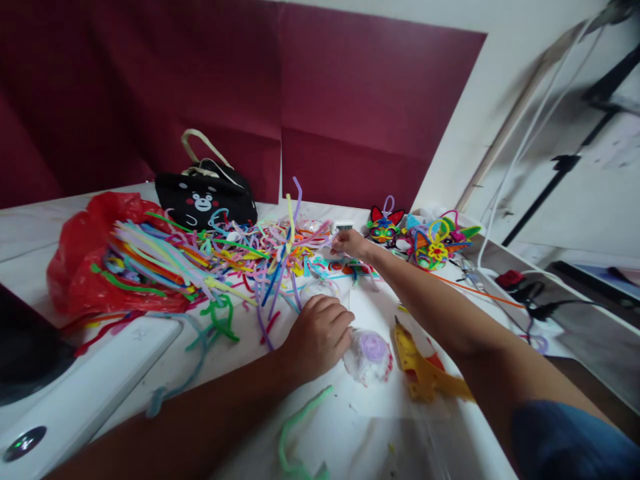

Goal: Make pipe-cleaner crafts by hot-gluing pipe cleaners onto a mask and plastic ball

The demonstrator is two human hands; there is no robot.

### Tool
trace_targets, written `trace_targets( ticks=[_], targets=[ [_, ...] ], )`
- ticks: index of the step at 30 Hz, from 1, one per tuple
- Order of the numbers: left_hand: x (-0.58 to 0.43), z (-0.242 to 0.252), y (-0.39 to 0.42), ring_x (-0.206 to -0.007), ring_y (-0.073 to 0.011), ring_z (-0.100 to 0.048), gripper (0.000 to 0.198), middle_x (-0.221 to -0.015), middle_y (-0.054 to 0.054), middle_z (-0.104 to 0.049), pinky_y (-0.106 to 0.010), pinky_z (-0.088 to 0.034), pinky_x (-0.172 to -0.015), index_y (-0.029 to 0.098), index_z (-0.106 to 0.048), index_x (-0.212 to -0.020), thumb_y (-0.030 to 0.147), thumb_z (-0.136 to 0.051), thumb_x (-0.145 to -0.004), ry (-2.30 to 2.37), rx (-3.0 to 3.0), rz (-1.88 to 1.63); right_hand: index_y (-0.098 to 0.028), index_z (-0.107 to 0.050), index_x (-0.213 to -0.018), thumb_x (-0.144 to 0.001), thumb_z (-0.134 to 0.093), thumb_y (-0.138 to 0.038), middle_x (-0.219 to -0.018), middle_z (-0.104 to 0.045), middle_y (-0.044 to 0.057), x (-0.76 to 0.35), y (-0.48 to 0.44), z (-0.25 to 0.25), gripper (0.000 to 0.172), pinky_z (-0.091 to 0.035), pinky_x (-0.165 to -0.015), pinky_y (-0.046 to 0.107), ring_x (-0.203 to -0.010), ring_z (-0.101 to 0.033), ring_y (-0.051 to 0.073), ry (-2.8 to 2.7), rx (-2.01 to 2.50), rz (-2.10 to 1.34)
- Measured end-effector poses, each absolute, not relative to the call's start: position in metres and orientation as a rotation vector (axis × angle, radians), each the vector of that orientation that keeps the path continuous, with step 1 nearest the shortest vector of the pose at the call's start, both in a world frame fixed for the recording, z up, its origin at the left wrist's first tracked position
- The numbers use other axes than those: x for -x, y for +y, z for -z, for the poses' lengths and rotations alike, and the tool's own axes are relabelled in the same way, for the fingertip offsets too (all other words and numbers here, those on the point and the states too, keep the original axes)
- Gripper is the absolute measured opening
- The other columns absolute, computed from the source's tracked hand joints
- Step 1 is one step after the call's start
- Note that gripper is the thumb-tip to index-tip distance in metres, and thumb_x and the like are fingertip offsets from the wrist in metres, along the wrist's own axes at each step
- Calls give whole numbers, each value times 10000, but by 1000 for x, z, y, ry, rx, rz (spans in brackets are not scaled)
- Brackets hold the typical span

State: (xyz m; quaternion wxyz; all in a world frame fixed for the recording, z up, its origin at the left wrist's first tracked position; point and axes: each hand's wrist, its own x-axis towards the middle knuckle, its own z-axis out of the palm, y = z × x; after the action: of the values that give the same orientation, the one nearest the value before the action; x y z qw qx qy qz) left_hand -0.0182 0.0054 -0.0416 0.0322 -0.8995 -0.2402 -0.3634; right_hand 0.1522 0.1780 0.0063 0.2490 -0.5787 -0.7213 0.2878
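Observation:
My left hand (320, 333) rests low over the white table with its fingers curled together. Its fingertips touch or nearly touch the edge of a white fluffy round piece (370, 357) topped with a purple spiral. Whatever lies under those fingers is hidden. Farther out, my right hand (351, 244) is closed in a pinch at the right end of a heap of coloured pipe cleaners (240, 250); what it pinches is too small to make out. A yellow hot glue gun (420, 373) lies right of the fluffy piece, below my right forearm.
A red plastic bag (75, 267) of pipe cleaners and a black bag (205, 197) stand at the back left. Finished-looking pipe-cleaner figures (433, 247) sit back right. A long white device (100, 393) lies at left, and a green pipe cleaner (287, 433) in front.

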Motion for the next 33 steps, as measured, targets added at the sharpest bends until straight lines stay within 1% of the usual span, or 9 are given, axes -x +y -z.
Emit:
trace_targets(
  ticks=[3, 6, 11, 15, 18, 21, 27, 30, 33],
  targets=[
    [18, 41, 7, -875, -245, -634, 129, -859, -74, -693, -413, -488, -817, 151, -634, -897, 122, -528, -831, -828, 2759, 1273, -132, -611, -1053, -922, -580, -321, -973, -664, 47, -172, 150, -17, 232, -553, -715, 327, -807, -650, 148, -1860, 1401, -953],
    [18, 41, 10, -808, -203, -646, 167, -890, -71, -694, -347, -519, -755, 156, -614, -968, 112, -516, -840, -971, 2739, 1509, -138, -609, -947, -827, -686, -285, -793, -702, 35, -185, 117, -25, 205, -518, -636, 259, -684, -646, 125, -1761, 1268, -1096],
    [19, 38, 15, -643, -127, -643, 200, -884, -60, -692, -235, -523, -600, 136, -561, -1081, 159, -515, -888, -1159, 2687, 1692, -143, -650, -850, -627, -796, -279, -734, -734, 46, -191, 70, -27, 299, -444, -519, 214, -588, -618, 114, -1684, 1168, -1256],
    [20, 38, 16, -641, -117, -657, 124, -838, -35, -701, -205, -512, -584, 159, -589, -992, 168, -508, -898, -1124, 2700, 1667, -130, -669, -721, -519, -831, -230, -640, -713, 26, -191, 58, -20, 278, -369, -430, 197, -479, -544, 83, -1651, 1184, -1265],
    [23, 38, 18, -655, -118, -666, 98, -779, -9, -701, -196, -501, -592, 181, -613, -887, 170, -515, -895, -1033, 2715, 1590, -130, -650, -665, -483, -848, -197, -505, -632, -29, -193, 62, -15, 277, -332, -394, 197, -410, -480, 65, -1603, 1229, -1226],
    [26, 38, 21, -662, -132, -674, 126, -748, -15, -704, -213, -505, -612, 176, -622, -904, 158, -497, -897, -952, 2691, 1516, -129, -637, -709, -537, -844, -184, -459, -560, -69, -195, 68, -12, 275, -314, -377, 190, -384, -443, 55, -1561, 1283, -1205],
    [31, 30, 17, -820, -195, -690, 183, -874, -64, -737, -325, -517, -777, 173, -650, -953, 138, -487, -878, -724, 2639, 1335, -125, -611, -902, -905, -606, -283, -699, -608, -36, -207, 77, -2, 158, -426, -449, 179, -490, -513, 53, -1508, 1459, -1125],
    [37, 16, 15, -1049, -246, -628, 202, -1028, -73, -715, -438, -444, -953, 214, -648, -999, 149, -543, -840, -667, 2422, 1342, -124, -611, -923, -934, -566, -313, -779, -618, -14, -216, 80, 3, 195, -484, -519, 210, -573, -560, 72, -1501, 1543, -1055],
    [51, -4, 23, -1190, -282, -534, 277, -1192, -97, -634, -496, -356, -1062, 222, -631, -1073, 171, -595, -803, -786, 2103, 1436, -124, -623, -873, -906, -600, -294, -725, -609, -22, -223, 75, 5, 174, -477, -542, 224, -576, -558, 81, -1534, 1562, -986]
  ],
)
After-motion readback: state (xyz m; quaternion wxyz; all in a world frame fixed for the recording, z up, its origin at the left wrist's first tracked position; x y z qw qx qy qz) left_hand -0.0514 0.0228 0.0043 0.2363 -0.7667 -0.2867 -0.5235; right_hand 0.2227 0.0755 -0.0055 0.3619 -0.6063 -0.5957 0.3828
